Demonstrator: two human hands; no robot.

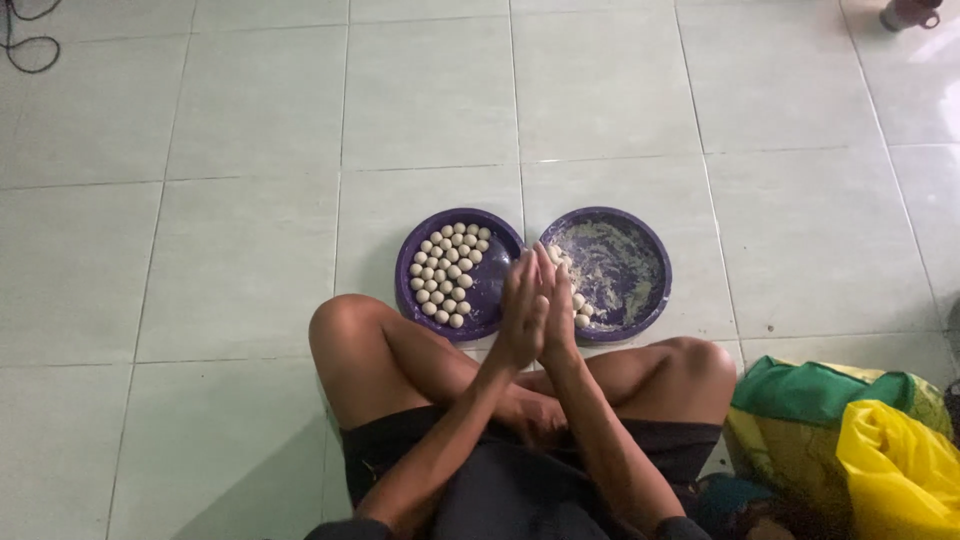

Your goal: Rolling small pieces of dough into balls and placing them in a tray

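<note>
While the left hand and right hand press palm to palm with fingers straight, whatever lies between them is hidden; likely one dough ball. Judged soft, light, easily dented; best cupped in the palm, not pinched. Just beyond the left fingertips: purple tray with roughly forty dough balls. Beyond the right fingers: second, floured tray with about four loose balls.

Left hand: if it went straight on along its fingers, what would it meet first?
Likely the rim where the two purple trays nearly meet, then bare floor tiles; the left hand points forward, pressed against the right hand. Height unclear.
</note>
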